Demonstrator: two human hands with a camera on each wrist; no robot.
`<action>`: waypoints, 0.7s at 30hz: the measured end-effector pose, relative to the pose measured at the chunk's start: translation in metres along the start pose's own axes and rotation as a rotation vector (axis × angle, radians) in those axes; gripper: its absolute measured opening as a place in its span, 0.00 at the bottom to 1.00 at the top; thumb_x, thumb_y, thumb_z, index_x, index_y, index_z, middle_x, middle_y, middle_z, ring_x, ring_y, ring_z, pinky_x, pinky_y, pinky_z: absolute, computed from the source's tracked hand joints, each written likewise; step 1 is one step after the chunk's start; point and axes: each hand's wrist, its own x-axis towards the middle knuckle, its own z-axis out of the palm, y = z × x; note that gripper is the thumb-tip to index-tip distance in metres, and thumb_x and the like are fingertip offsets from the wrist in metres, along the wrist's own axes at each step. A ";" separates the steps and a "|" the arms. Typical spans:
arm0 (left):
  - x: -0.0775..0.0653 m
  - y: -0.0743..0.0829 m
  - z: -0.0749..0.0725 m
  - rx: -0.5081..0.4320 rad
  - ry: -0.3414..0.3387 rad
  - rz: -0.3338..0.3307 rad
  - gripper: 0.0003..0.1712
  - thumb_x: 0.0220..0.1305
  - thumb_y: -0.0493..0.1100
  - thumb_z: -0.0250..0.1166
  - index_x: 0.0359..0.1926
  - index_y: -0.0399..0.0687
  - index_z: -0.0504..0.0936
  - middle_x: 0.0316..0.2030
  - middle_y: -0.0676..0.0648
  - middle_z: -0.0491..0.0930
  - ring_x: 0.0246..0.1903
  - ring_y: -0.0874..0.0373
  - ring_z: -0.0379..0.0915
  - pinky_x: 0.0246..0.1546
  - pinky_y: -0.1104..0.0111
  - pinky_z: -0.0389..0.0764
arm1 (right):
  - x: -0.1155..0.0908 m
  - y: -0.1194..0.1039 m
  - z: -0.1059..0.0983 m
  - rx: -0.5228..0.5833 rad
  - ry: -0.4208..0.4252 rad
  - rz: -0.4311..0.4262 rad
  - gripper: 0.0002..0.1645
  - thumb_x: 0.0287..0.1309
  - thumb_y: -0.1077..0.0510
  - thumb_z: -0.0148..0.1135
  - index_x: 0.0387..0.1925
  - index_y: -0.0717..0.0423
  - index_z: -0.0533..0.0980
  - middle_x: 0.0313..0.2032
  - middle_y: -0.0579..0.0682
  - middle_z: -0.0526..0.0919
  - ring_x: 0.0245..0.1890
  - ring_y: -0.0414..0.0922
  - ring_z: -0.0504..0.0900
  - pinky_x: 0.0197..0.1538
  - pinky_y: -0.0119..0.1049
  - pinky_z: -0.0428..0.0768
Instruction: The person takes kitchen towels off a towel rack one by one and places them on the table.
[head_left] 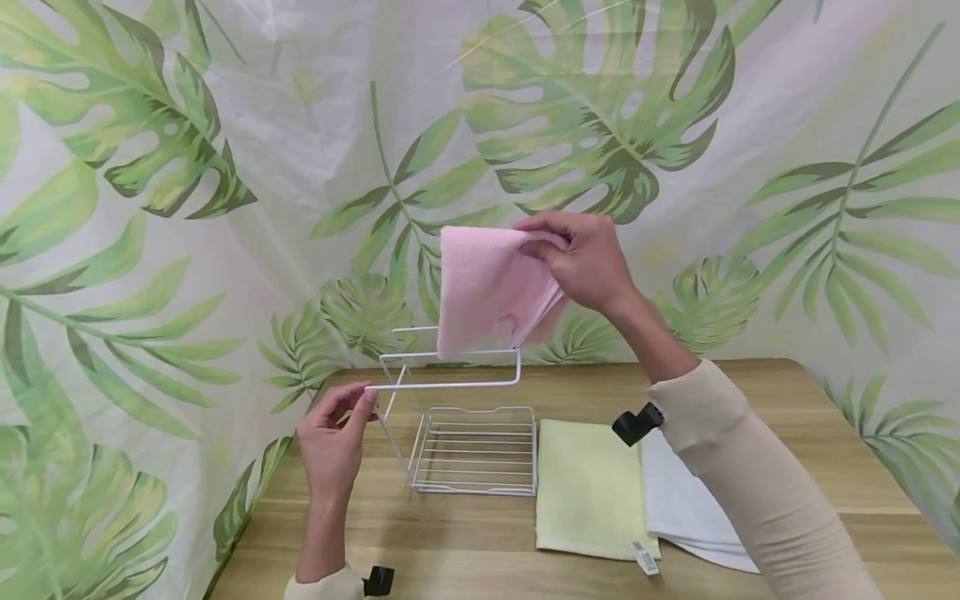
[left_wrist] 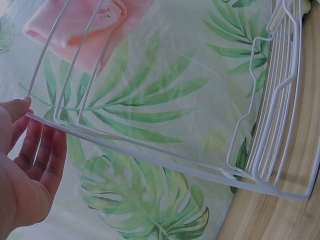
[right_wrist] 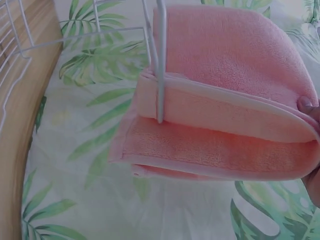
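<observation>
A folded pink towel (head_left: 483, 283) hangs from my right hand (head_left: 588, 262), which pinches its upper right corner between thumb and fingers. The towel is above the rear top bars of a white wire rack (head_left: 450, 386). In the right wrist view, the end of a bar (right_wrist: 160, 75) overlaps the layers of the pink towel (right_wrist: 225, 55). My left hand (head_left: 330, 446) pinches the rack's upper left corner. Seen from the left wrist, thumb and fingers of the left hand (left_wrist: 30, 185) close on the end of the rack's upright frame (left_wrist: 165, 164).
Right of the rack's slatted base, a folded yellow towel (head_left: 588, 492) with a white tag (head_left: 645, 557) lies on the wooden table (head_left: 442, 550). A white cloth (head_left: 682, 500) lies beside it, partly behind my right sleeve. A leaf-patterned curtain (head_left: 300, 167) stands behind the table.
</observation>
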 end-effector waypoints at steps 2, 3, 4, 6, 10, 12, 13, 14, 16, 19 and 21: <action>0.000 -0.001 0.000 -0.001 0.000 0.002 0.08 0.67 0.29 0.73 0.44 0.24 0.87 0.30 0.54 0.87 0.29 0.65 0.86 0.32 0.76 0.91 | 0.000 -0.002 -0.005 0.004 0.006 -0.002 0.09 0.63 0.67 0.76 0.43 0.56 0.92 0.40 0.53 0.95 0.38 0.44 0.91 0.35 0.20 0.79; 0.000 -0.001 0.000 -0.002 0.000 0.003 0.08 0.67 0.28 0.73 0.44 0.24 0.87 0.30 0.54 0.87 0.29 0.66 0.86 0.32 0.76 0.91 | 0.000 -0.002 -0.007 0.004 0.009 -0.002 0.09 0.63 0.67 0.75 0.43 0.56 0.92 0.40 0.53 0.95 0.38 0.44 0.91 0.34 0.20 0.79; 0.000 -0.001 0.000 -0.001 -0.001 0.004 0.09 0.67 0.28 0.73 0.44 0.23 0.87 0.30 0.54 0.87 0.29 0.66 0.85 0.32 0.76 0.91 | 0.000 -0.003 -0.009 0.004 0.013 -0.005 0.09 0.63 0.68 0.75 0.43 0.56 0.92 0.40 0.53 0.95 0.37 0.44 0.91 0.34 0.20 0.79; 0.001 -0.002 0.000 0.001 -0.001 0.006 0.09 0.67 0.28 0.73 0.44 0.23 0.86 0.30 0.54 0.87 0.29 0.67 0.85 0.32 0.76 0.91 | 0.001 -0.003 -0.014 0.001 0.022 -0.007 0.09 0.63 0.68 0.75 0.43 0.56 0.92 0.40 0.53 0.95 0.38 0.44 0.91 0.35 0.20 0.80; 0.001 -0.001 0.000 0.005 -0.003 0.005 0.09 0.67 0.29 0.73 0.45 0.23 0.86 0.30 0.55 0.87 0.29 0.67 0.85 0.32 0.76 0.91 | 0.000 -0.005 -0.026 -0.012 0.040 0.002 0.09 0.63 0.67 0.75 0.43 0.55 0.92 0.40 0.53 0.95 0.39 0.43 0.92 0.37 0.19 0.81; 0.001 -0.002 0.000 0.000 -0.004 0.009 0.09 0.67 0.28 0.73 0.45 0.23 0.86 0.30 0.55 0.87 0.29 0.67 0.85 0.31 0.77 0.90 | -0.003 -0.005 -0.033 -0.030 0.043 0.019 0.08 0.64 0.67 0.74 0.43 0.54 0.92 0.40 0.53 0.95 0.39 0.38 0.91 0.38 0.19 0.81; 0.001 -0.001 0.000 0.000 -0.005 0.011 0.10 0.67 0.28 0.73 0.45 0.22 0.86 0.30 0.55 0.87 0.29 0.67 0.85 0.31 0.77 0.90 | -0.004 -0.004 -0.037 -0.039 0.044 0.030 0.08 0.64 0.66 0.74 0.43 0.54 0.92 0.40 0.53 0.95 0.38 0.35 0.90 0.39 0.19 0.82; 0.001 -0.001 0.000 0.000 -0.005 0.014 0.10 0.67 0.28 0.73 0.45 0.21 0.86 0.30 0.55 0.87 0.29 0.67 0.85 0.31 0.77 0.90 | -0.007 -0.003 -0.040 -0.049 0.044 0.043 0.08 0.65 0.66 0.74 0.43 0.54 0.92 0.40 0.53 0.94 0.38 0.32 0.89 0.39 0.19 0.82; 0.001 -0.001 0.000 -0.004 -0.008 0.019 0.11 0.67 0.28 0.73 0.45 0.20 0.85 0.30 0.55 0.87 0.29 0.67 0.85 0.31 0.78 0.90 | -0.011 0.000 -0.048 -0.070 0.044 0.070 0.08 0.65 0.66 0.74 0.43 0.53 0.92 0.41 0.54 0.94 0.37 0.28 0.87 0.38 0.19 0.81; 0.001 -0.001 0.000 0.005 -0.011 0.019 0.10 0.68 0.29 0.73 0.45 0.21 0.86 0.30 0.55 0.87 0.29 0.67 0.85 0.31 0.78 0.90 | -0.017 0.005 -0.060 -0.104 0.048 0.101 0.08 0.65 0.65 0.74 0.44 0.54 0.92 0.41 0.56 0.94 0.36 0.24 0.85 0.39 0.18 0.81; 0.000 -0.001 0.000 0.009 -0.010 0.012 0.10 0.68 0.29 0.73 0.45 0.23 0.86 0.30 0.55 0.87 0.29 0.67 0.85 0.31 0.77 0.90 | -0.021 0.011 -0.068 -0.128 0.048 0.114 0.09 0.65 0.66 0.74 0.44 0.55 0.92 0.42 0.57 0.94 0.37 0.23 0.85 0.39 0.17 0.80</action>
